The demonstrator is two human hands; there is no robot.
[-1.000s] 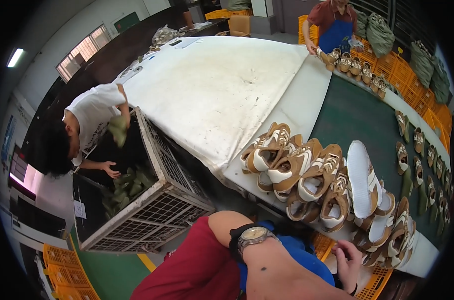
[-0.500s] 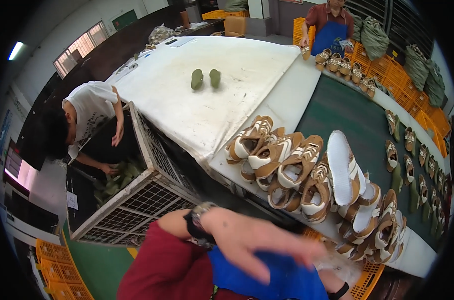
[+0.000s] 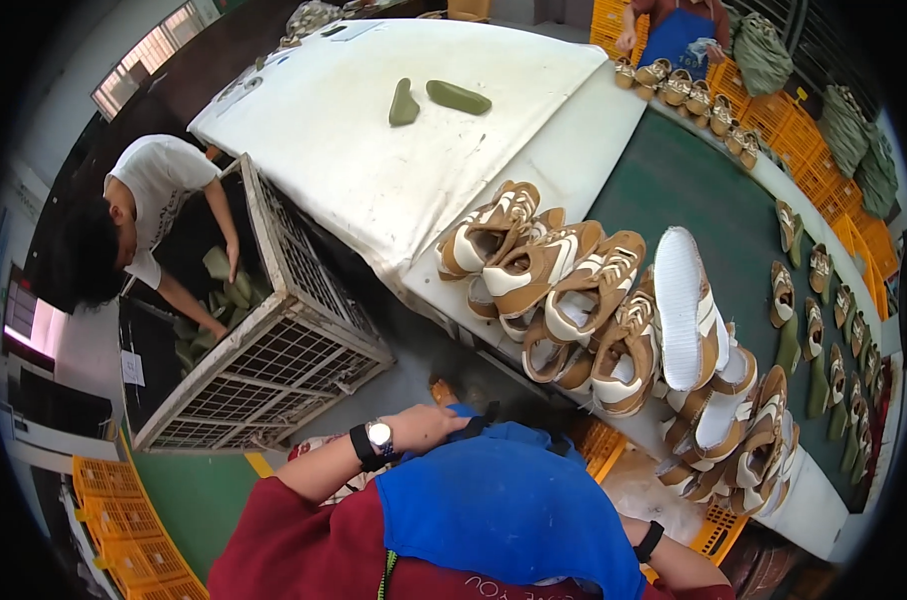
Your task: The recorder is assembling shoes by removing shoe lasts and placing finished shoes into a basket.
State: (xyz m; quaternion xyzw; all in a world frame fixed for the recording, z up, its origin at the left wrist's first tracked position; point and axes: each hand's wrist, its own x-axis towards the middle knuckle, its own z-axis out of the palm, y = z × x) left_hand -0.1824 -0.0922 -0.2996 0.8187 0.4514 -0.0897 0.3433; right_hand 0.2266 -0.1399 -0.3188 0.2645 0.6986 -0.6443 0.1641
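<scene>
Label (image 3: 132,368) on cage (image 3: 299,312), shirt lettering (image 3: 489,588); left hand (image 3: 426,425) touching apron (image 3: 494,500)

Your left forearm (image 3: 321,472) slanted up and inward from the lower left, and your left grip (image 3: 430,427) lay back upward at your waist, its fingertips hidden. Your right forearm (image 3: 696,567) angled inward from the lower right, with your right grip (image 3: 632,529) mostly out of sight.
</scene>
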